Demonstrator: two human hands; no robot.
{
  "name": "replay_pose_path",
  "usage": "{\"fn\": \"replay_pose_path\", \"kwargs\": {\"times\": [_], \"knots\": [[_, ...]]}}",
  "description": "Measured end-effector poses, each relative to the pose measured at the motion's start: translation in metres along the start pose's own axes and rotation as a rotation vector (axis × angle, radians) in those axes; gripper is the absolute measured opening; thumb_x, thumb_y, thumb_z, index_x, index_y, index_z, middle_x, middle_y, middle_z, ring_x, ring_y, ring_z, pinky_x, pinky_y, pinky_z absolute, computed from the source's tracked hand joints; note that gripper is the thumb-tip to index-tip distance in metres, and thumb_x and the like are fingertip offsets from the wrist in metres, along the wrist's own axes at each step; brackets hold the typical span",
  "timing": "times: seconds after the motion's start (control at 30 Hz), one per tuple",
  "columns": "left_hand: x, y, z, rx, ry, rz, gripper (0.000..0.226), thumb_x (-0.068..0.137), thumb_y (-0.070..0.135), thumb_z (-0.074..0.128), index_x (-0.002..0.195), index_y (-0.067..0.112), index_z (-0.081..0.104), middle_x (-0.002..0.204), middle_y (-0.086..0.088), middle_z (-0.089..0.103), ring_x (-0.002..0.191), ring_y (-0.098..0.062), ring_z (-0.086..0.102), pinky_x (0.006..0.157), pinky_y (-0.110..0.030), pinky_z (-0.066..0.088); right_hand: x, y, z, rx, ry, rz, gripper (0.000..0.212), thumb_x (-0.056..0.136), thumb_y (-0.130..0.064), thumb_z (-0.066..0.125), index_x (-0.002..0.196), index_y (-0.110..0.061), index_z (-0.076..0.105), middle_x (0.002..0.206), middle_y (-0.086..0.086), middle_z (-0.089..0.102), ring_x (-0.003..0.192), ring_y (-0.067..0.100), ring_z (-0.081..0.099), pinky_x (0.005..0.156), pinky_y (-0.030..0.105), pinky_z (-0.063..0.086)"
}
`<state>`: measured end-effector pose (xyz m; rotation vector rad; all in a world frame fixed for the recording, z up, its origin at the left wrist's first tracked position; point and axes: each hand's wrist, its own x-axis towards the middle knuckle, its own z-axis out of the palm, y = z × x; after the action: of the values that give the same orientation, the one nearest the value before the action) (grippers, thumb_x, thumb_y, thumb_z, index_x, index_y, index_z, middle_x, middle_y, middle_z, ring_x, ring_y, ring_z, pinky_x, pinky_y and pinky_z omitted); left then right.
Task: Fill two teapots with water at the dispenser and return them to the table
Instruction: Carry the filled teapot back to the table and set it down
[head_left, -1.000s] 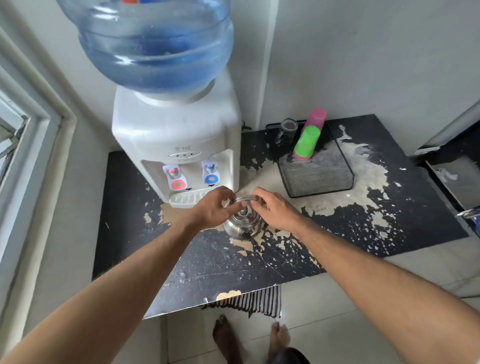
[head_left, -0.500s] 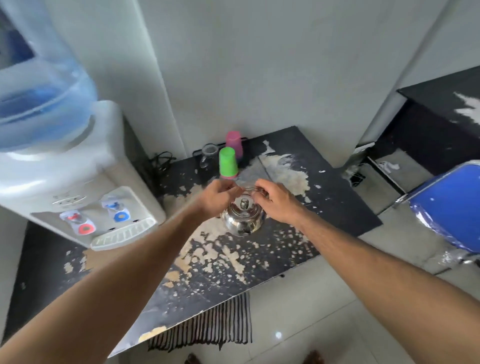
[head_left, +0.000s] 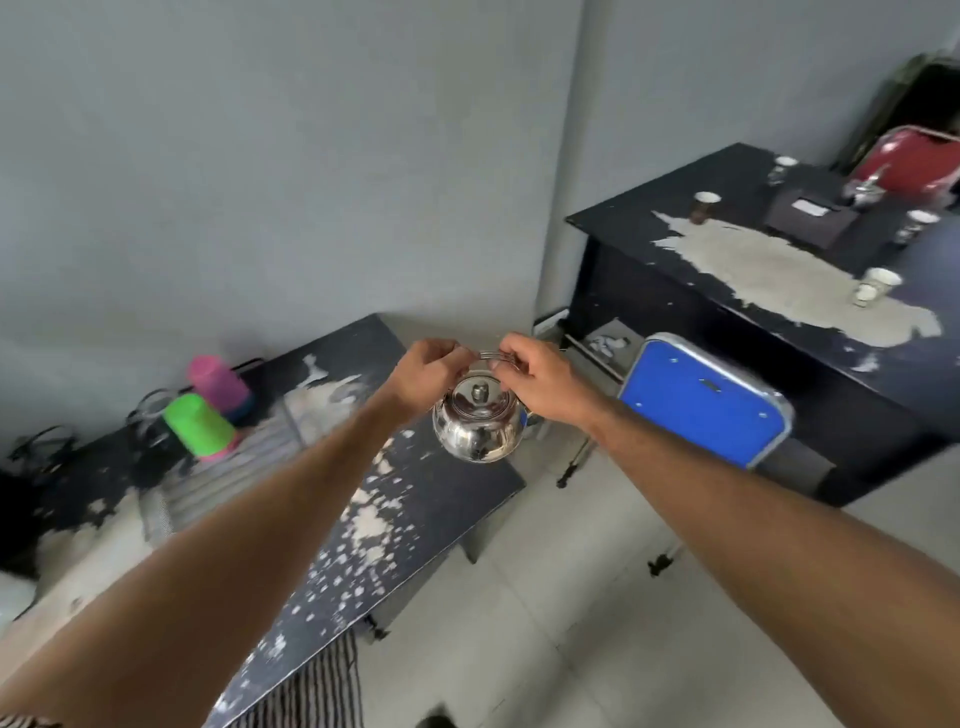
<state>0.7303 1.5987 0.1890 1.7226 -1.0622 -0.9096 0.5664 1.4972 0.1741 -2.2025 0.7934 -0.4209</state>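
A small shiny steel teapot (head_left: 478, 421) with its lid on hangs in the air past the right end of the low black table (head_left: 441, 499). My left hand (head_left: 426, 376) and my right hand (head_left: 540, 382) both pinch its thin wire handle from either side. A second steel teapot (head_left: 866, 191) stands far off on the higher black table (head_left: 779, 270) at the right. The water dispenser is out of view.
Green cup (head_left: 198, 426) and pink cup (head_left: 218, 384) stand upturned on a grey mat on the low table. A blue chair (head_left: 701, 400) stands between the tables. Paper cups (head_left: 875, 286), a dark box (head_left: 810, 215) and a red chair (head_left: 909, 166) are at the far table.
The view has swung right, away from the dispenser, which has left the frame. The teapot, held in both hands, has travelled right, off the low table toward the far table.
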Motion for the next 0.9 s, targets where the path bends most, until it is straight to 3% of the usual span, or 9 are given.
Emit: {"fn": "replay_pose_path", "kwargs": {"times": [0.23, 0.33, 0.43, 0.57, 0.7, 0.83, 0.9], "knots": [[0.137, 0.078, 0.159, 0.031, -0.178, 0.089, 0.034, 0.099, 0.012, 0.062, 0.065, 0.010, 0.060, 0.045, 0.009, 0.057, 0.043, -0.003, 0.050, 0.051, -0.017, 0.042, 0.003, 0.133, -0.151, -0.036, 0.203, 0.140, 0.016, 0.101, -0.038, 0.058, 0.088, -0.029, 0.055, 0.083, 0.000, 0.070, 0.077, 0.018, 0.068, 0.066, 0.035, 0.054], [0.177, 0.090, 0.191, 0.024, -0.234, 0.103, 0.034, 0.099, 0.016, 0.063, 0.066, 0.009, 0.061, 0.050, 0.007, 0.059, 0.047, -0.007, 0.054, 0.056, -0.022, 0.043, 0.009, 0.163, -0.187, -0.041, 0.241, 0.118, 0.018, 0.099, -0.035, 0.060, 0.085, -0.025, 0.056, 0.079, 0.001, 0.069, 0.070, 0.018, 0.064, 0.060, 0.030, 0.048], [0.242, 0.124, 0.261, 0.031, -0.307, 0.107, 0.038, 0.099, 0.018, 0.063, 0.061, 0.015, 0.065, 0.053, 0.004, 0.056, 0.050, -0.011, 0.051, 0.057, -0.026, 0.043, 0.023, 0.225, -0.258, -0.055, 0.267, 0.144, 0.019, 0.097, -0.037, 0.060, 0.083, -0.025, 0.055, 0.074, -0.001, 0.066, 0.071, 0.018, 0.067, 0.062, 0.038, 0.052], [0.297, 0.175, 0.337, 0.052, -0.412, 0.128, 0.060, 0.102, 0.007, 0.055, 0.045, 0.023, 0.065, 0.045, 0.012, 0.057, 0.043, 0.001, 0.052, 0.053, -0.015, 0.043, 0.033, 0.290, -0.337, -0.089, 0.276, 0.142, 0.021, 0.098, -0.033, 0.063, 0.080, -0.028, 0.054, 0.072, -0.007, 0.061, 0.065, 0.010, 0.057, 0.060, 0.032, 0.048], [0.341, 0.209, 0.400, 0.100, -0.480, 0.146, 0.062, 0.104, 0.011, 0.053, 0.046, 0.028, 0.066, 0.045, 0.012, 0.057, 0.044, 0.000, 0.052, 0.056, -0.018, 0.044, 0.038, 0.351, -0.394, -0.074, 0.299, 0.188, 0.014, 0.098, -0.032, 0.064, 0.089, -0.024, 0.059, 0.082, -0.001, 0.067, 0.076, 0.018, 0.065, 0.068, 0.043, 0.057], [0.393, 0.235, 0.474, 0.130, -0.514, 0.166, 0.054, 0.103, 0.017, 0.055, 0.050, 0.023, 0.064, 0.049, 0.010, 0.053, 0.048, -0.006, 0.049, 0.064, -0.028, 0.044, 0.038, 0.413, -0.460, -0.076, 0.304, 0.209, 0.012, 0.098, -0.031, 0.064, 0.093, -0.021, 0.061, 0.087, 0.001, 0.068, 0.081, 0.019, 0.065, 0.071, 0.043, 0.057], [0.415, 0.246, 0.517, 0.134, -0.506, 0.173, 0.044, 0.101, 0.020, 0.056, 0.059, 0.009, 0.061, 0.053, 0.002, 0.052, 0.053, -0.014, 0.049, 0.068, -0.033, 0.044, 0.036, 0.449, -0.493, -0.070, 0.300, 0.200, 0.011, 0.098, -0.029, 0.064, 0.091, -0.021, 0.060, 0.086, 0.001, 0.067, 0.080, 0.019, 0.064, 0.070, 0.040, 0.054]]}}
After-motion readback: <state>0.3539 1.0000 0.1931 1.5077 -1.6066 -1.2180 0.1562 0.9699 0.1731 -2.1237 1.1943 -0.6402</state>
